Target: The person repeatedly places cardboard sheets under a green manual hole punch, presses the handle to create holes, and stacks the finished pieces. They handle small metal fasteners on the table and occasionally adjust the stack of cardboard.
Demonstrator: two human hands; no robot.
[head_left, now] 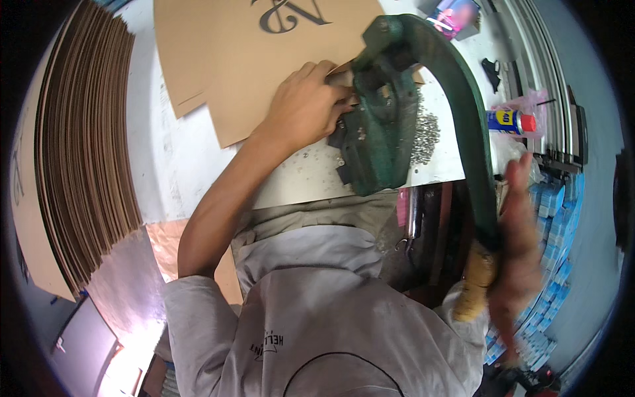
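Step in hand is looking like seating the edge of a brown sheet [248, 83] in the mouth of the green hand press [383, 142], probably for fixing one of the small metal pieces [426, 135] that are lying in a heap just right of the press; that is a judgement, since the press body is hiding the contact spot. Sheet is lying left of and beyond the press, its near right edge running in toward the mouth. Next move is likely calling for the left side staying steady, fingertips clear of the ram, while the lever [471, 126] is getting a firm stroke. Lever is curving from the press top, out to its right and back toward the person, ending in a yellowish grip [473, 284]. Hands are staying well apart. Left hand [301, 109] is bunching at the left side of the press mouth, fingers curling inward, forearm slanting up from the near left, elbow bending; cannot tell exactly what the fingertips are pinching. Right hand [519, 255] is showing blurred just beside the grip, right of and nearer than the press, fingers stretching straight rather than wrapping round; cannot tell whether the palm is touching.
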